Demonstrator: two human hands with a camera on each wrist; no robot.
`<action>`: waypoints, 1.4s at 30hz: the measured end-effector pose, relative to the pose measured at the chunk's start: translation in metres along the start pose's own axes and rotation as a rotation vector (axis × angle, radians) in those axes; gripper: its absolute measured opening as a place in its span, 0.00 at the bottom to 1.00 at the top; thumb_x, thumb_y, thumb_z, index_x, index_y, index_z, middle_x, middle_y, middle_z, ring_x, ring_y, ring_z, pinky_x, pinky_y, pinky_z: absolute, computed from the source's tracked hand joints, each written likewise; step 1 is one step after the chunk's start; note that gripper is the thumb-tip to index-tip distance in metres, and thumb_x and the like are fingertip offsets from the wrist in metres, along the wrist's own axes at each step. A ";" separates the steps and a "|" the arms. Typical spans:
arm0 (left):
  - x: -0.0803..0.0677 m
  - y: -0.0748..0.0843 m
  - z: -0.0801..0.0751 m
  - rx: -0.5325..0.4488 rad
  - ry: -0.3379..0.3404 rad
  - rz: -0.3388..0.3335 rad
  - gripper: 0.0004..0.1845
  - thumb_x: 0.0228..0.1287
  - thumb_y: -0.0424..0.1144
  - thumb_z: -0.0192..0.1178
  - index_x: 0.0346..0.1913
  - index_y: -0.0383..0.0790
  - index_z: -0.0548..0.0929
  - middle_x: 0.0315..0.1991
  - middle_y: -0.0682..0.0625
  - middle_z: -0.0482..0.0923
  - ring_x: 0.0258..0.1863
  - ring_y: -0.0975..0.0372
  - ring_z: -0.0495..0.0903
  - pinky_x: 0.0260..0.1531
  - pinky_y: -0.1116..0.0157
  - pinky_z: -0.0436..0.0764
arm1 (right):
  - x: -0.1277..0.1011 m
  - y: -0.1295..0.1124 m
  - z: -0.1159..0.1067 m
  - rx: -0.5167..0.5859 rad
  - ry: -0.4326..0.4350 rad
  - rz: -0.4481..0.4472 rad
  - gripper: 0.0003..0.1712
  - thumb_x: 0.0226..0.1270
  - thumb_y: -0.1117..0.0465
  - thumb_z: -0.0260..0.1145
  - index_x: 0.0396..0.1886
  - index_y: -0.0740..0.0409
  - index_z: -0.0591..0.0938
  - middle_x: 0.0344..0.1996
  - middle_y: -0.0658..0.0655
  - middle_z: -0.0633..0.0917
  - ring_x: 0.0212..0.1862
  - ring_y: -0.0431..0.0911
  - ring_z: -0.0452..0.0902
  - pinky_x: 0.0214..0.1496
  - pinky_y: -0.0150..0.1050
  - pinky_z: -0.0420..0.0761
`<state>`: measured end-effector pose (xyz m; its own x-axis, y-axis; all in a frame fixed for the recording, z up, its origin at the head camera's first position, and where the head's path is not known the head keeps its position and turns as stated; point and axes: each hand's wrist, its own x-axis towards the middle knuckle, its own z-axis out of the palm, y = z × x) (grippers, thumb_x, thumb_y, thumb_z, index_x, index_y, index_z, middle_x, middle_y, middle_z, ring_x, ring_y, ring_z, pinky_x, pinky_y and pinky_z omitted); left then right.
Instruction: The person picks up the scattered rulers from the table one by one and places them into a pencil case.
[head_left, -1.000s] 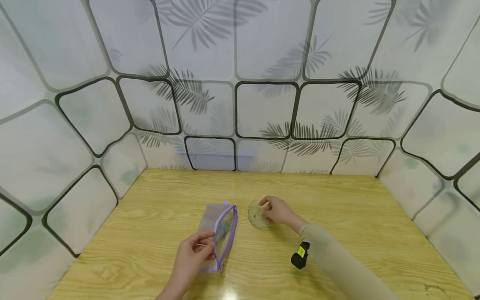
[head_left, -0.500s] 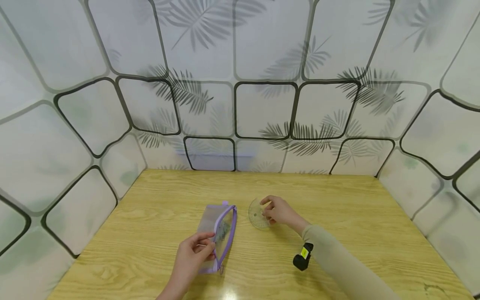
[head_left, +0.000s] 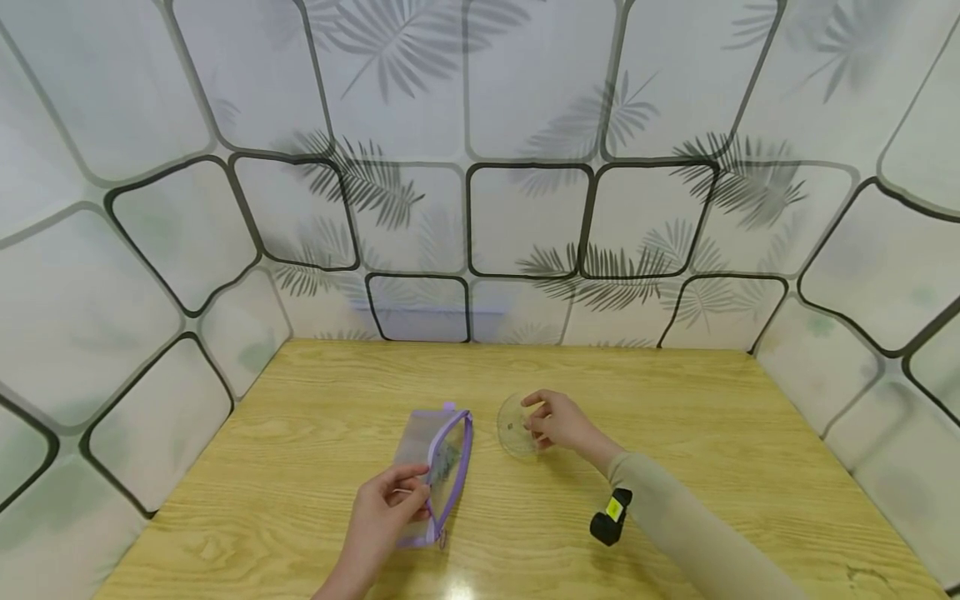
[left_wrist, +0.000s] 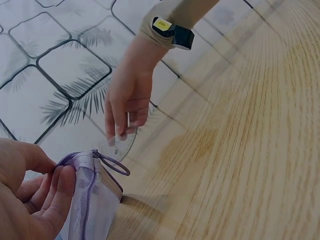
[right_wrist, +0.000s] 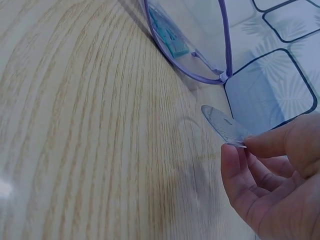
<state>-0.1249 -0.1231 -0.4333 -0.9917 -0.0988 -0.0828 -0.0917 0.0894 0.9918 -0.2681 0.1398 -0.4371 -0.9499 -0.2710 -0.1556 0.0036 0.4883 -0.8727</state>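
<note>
A mesh zip pouch with purple trim (head_left: pixel 417 440) lies on the table with its mouth gaping to the right. My left hand (head_left: pixel 381 507) pinches the near rim of that mouth between thumb and fingers; the left wrist view shows the grip beside the zip pull (left_wrist: pixel 114 164). To the right of the pouch, my right hand (head_left: pixel 561 422) holds a clear round protractor (head_left: pixel 512 428) by its right edge. In the right wrist view the protractor (right_wrist: pixel 223 124) is tilted and raised off the tabletop, apart from the pouch. Teal pieces (right_wrist: pixel 171 42) show inside the pouch.
The wood-grain table (head_left: pixel 360 375) runs back to a patterned cloth wall (head_left: pixel 525 217), with further cloth panels at both sides. A black device with a yellow label (head_left: pixel 611 518) is strapped at my right wrist.
The right forearm and its strapped device have turned and shifted slightly right. The protractor has tilted a little in the right hand. My left hand and the pouch stay put.
</note>
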 end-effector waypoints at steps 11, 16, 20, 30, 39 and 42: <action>0.000 0.000 -0.001 0.007 0.000 0.005 0.17 0.63 0.25 0.60 0.55 0.24 0.79 0.38 0.41 0.80 0.27 0.66 0.82 0.32 0.70 0.89 | -0.010 -0.009 0.003 0.075 -0.041 0.021 0.21 0.71 0.70 0.59 0.62 0.67 0.73 0.38 0.63 0.83 0.33 0.46 0.79 0.33 0.42 0.90; 0.000 0.001 -0.002 0.000 0.000 0.002 0.17 0.63 0.25 0.61 0.55 0.24 0.79 0.38 0.41 0.80 0.27 0.66 0.82 0.32 0.70 0.89 | -0.011 -0.009 0.005 0.091 -0.029 0.023 0.21 0.71 0.70 0.59 0.62 0.66 0.72 0.37 0.62 0.82 0.30 0.45 0.79 0.33 0.43 0.90; 0.000 0.001 -0.002 -0.001 0.001 -0.001 0.17 0.63 0.24 0.60 0.55 0.24 0.79 0.38 0.41 0.80 0.27 0.66 0.82 0.32 0.70 0.89 | -0.010 -0.007 0.007 0.105 -0.016 0.019 0.22 0.71 0.71 0.60 0.63 0.64 0.73 0.37 0.62 0.82 0.30 0.45 0.79 0.32 0.42 0.90; 0.000 0.002 -0.002 0.016 0.011 -0.014 0.17 0.63 0.25 0.61 0.55 0.26 0.80 0.36 0.43 0.80 0.28 0.65 0.83 0.31 0.70 0.89 | -0.017 -0.008 0.014 0.127 -0.006 -0.013 0.20 0.71 0.71 0.59 0.62 0.65 0.73 0.39 0.64 0.83 0.33 0.46 0.81 0.33 0.44 0.90; 0.001 0.001 -0.002 0.003 0.010 -0.012 0.17 0.63 0.26 0.61 0.55 0.26 0.80 0.35 0.44 0.81 0.27 0.65 0.83 0.32 0.70 0.89 | -0.026 -0.010 0.028 0.166 -0.027 -0.054 0.22 0.71 0.71 0.59 0.63 0.67 0.72 0.40 0.67 0.84 0.32 0.46 0.82 0.33 0.44 0.90; 0.002 0.001 -0.003 -0.001 0.011 -0.011 0.17 0.63 0.26 0.61 0.55 0.26 0.80 0.35 0.44 0.81 0.27 0.66 0.83 0.32 0.70 0.89 | -0.028 -0.012 0.032 0.174 -0.039 -0.071 0.23 0.71 0.71 0.60 0.63 0.70 0.71 0.41 0.68 0.84 0.33 0.47 0.82 0.33 0.44 0.90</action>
<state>-0.1265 -0.1258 -0.4322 -0.9896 -0.1102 -0.0923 -0.1021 0.0874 0.9909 -0.2316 0.1149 -0.4375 -0.9370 -0.3329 -0.1053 -0.0061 0.3171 -0.9484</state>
